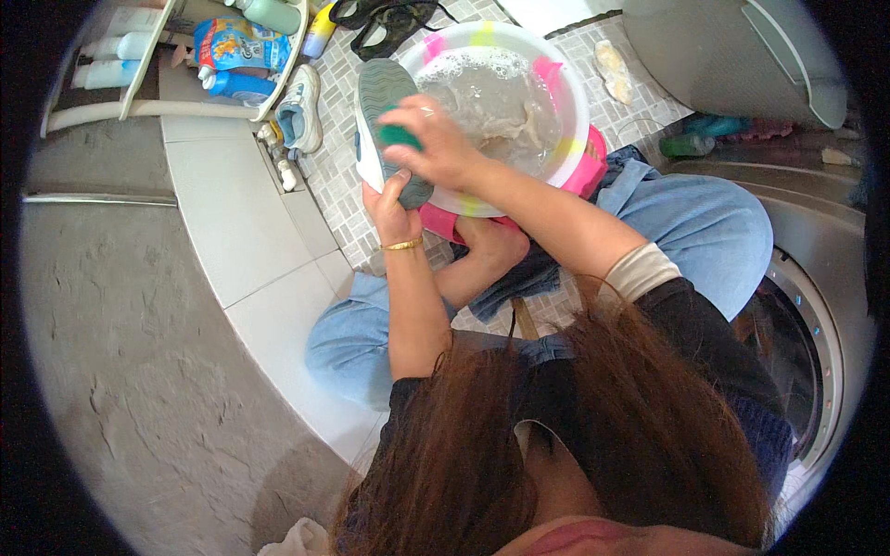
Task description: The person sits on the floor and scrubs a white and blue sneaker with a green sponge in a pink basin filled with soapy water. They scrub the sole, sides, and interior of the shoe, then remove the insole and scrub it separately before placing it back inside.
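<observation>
My left hand (393, 208) grips one end of a white shoe (368, 163), tilted so its grey-green rubber sole (386, 87) faces me. Against that sole, my right hand (434, 142) presses a green brush or scrubber (400, 135); motion blur hides its exact kind. Under and beside the shoe stands a round white plastic basin (577, 90) with pink and yellow patches. It holds cloudy, sudsy water (480, 104), with something pale partly sunk in it.
A second white sneaker (299, 111) lies left, near a pipe valve (281, 156). Dark strappy footwear (389, 28) sits behind the basin. A shelf (160, 108) holds bottles and a blue pouch (240, 45). At right are a grey bin (723, 62) and a front-loading washing machine (827, 347).
</observation>
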Demonstrator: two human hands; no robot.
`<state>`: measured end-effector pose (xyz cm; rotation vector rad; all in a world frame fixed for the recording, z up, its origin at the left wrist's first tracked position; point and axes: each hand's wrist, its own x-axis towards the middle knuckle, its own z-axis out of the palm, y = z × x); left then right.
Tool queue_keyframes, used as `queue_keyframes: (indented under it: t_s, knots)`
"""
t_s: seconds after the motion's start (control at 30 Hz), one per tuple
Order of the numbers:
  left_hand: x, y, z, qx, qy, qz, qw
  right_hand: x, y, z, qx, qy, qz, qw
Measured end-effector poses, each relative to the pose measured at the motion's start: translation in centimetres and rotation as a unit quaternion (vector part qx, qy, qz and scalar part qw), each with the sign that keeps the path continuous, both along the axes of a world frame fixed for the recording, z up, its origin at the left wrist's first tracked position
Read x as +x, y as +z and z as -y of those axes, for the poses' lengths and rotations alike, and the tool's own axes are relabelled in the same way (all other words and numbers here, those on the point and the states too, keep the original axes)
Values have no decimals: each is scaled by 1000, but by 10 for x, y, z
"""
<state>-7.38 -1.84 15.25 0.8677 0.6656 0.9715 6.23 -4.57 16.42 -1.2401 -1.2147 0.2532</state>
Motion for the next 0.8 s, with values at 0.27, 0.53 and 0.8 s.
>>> queue_keyframes:
  t_s: [0.27, 0.53, 0.8]
  knots:
    - [9, 20, 15, -13, -12, 2, 1000, 90, -60, 7, -46, 13, 330, 943]
    - [5, 16, 22, -23, -24, -4, 999, 61, -38, -6, -6, 1, 257, 966]
    - [10, 25, 21, -20, -53, 6, 998, 82, 22, -34, 11, 77, 261, 962]
